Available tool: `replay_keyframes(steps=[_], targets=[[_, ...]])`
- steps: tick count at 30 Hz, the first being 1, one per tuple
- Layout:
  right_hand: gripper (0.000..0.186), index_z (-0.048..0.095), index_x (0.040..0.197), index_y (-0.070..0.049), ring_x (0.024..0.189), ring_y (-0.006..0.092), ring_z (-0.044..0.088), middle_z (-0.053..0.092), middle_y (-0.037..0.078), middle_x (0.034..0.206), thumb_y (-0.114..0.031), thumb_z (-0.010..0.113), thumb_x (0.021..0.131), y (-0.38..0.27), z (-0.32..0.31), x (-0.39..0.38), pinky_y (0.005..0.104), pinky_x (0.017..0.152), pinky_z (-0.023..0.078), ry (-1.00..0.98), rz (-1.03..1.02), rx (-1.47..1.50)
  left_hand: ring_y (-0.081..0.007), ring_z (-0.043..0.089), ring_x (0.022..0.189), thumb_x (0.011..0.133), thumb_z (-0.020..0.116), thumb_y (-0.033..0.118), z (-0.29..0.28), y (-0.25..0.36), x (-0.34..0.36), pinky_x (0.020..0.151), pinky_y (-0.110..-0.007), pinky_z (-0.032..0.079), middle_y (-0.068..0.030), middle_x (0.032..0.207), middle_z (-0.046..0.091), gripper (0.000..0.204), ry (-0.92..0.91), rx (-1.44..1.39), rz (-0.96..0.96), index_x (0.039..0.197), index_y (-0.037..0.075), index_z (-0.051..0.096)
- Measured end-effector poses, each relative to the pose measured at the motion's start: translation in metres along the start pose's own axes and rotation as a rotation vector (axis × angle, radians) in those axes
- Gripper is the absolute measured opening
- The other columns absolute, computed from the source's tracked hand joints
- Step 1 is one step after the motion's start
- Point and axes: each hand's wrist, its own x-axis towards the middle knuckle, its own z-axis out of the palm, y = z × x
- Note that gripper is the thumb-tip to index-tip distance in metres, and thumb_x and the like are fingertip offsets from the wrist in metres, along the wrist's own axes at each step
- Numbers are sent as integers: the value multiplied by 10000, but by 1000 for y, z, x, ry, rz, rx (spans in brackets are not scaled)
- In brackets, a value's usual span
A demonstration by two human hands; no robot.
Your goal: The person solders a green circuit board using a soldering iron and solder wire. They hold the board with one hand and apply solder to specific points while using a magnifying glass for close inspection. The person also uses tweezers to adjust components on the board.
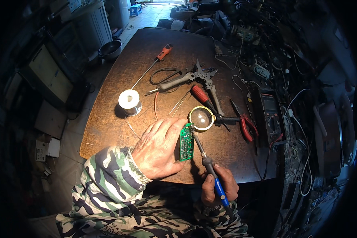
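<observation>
My left hand (159,147) grips a small green circuit board (186,142) by its left side, near the table's front edge. The board is held tilted up, its component-dotted face toward me. In my right hand (221,185) is a soldering iron (208,160) with a blue handle, pinched between thumb and fingers. Its metal tip reaches the board's upper right edge; whether it touches cannot be made out. Just beyond the board lies a round magnifying glass (202,118) with a yellowish rim. A spool of solder wire (130,102) stands to the left of it.
On the brown wooden table (107,131) lie an orange-handled screwdriver (164,51), a red-handled screwdriver (200,94), grey-handled wire strippers (204,77) and red pliers (248,127). A multimeter (271,115) rests at the right. Tangled cables and electronics crowd the right side.
</observation>
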Motion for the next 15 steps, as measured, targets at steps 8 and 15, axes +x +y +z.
replay_keyframes(steps=[8,15], targets=[[313,639,1091,108,721,249,716,706,221,879,-67,662,833,-1,2,0,316,685,576,13,6,1,-433,537,1192,652,857,178,1,0,0,1037,-484,448,-242,1284,527,907,4,18,-7,1412,-24,405],[307,636,1091,108,712,244,718,707,216,870,-70,657,842,0,2,0,316,680,578,13,0,-1,-430,539,1187,656,853,177,0,0,-1,1032,-482,451,-241,1285,526,900,4,11,-6,1410,-27,405]])
